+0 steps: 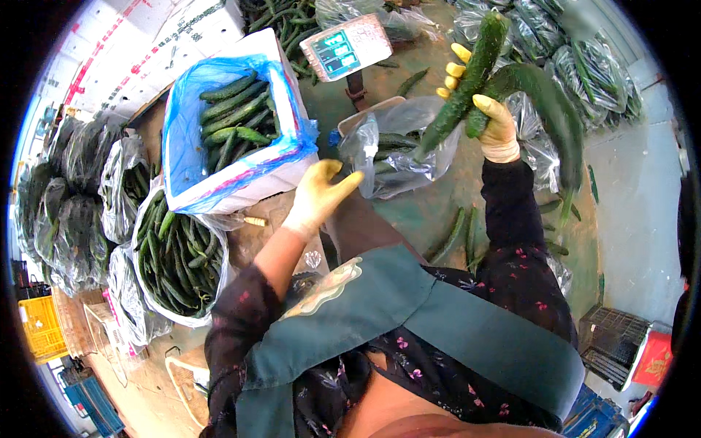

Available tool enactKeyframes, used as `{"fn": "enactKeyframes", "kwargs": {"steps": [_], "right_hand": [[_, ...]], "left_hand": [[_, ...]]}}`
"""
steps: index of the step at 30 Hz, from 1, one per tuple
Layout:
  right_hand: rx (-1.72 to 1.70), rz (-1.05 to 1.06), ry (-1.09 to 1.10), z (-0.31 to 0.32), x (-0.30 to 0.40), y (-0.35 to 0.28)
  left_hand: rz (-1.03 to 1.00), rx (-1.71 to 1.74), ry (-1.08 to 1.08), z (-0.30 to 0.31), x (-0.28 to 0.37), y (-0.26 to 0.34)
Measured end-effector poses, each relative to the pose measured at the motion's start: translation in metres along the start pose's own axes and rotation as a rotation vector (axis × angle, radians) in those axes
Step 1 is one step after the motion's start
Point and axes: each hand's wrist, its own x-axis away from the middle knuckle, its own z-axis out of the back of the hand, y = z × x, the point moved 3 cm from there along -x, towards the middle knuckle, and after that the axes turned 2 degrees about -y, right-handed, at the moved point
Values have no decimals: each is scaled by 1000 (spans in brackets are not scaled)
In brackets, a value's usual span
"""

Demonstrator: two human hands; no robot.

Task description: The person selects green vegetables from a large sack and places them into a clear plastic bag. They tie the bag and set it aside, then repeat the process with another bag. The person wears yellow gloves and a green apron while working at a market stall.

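Note:
Two cucumbers are in my gloved right hand point(493, 117): a straight one point(465, 82) pointing up and a curved one point(553, 115) that bends down to the right, its end blurred. My gloved left hand point(323, 191) has its thumb and fingers apart and holds nothing. Between the hands, a clear plastic bag point(405, 180) with cucumbers inside rests on the weighing scale, whose display head point(348, 48) stands behind it. Left of the scale is a white foam box point(249, 191) lined with a blue plastic bag point(189, 109), partly filled with cucumbers.
A white bag-lined container of cucumbers point(175, 263) and several bagged bundles point(82, 219) are at left. More bagged cucumbers point(597, 76) lie at upper right. Loose cucumbers point(449, 235) are near my right arm. A yellow crate point(41, 328) and a black wire basket point(613, 339) stand lower down.

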Motion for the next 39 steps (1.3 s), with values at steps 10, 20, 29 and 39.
{"fn": "enactKeyframes", "kwargs": {"steps": [10, 20, 29, 39], "right_hand": [[151, -268, -193, 57, 3, 83], [956, -499, -75, 153, -39, 213], [154, -961, 366, 255, 66, 210], [1262, -864, 159, 157, -16, 263]], "left_hand": [[312, 1333, -262, -58, -101, 1], [275, 1478, -305, -16, -102, 16], [286, 1421, -428, -17, -102, 8], [207, 1288, -402, -28, -104, 30]]}}
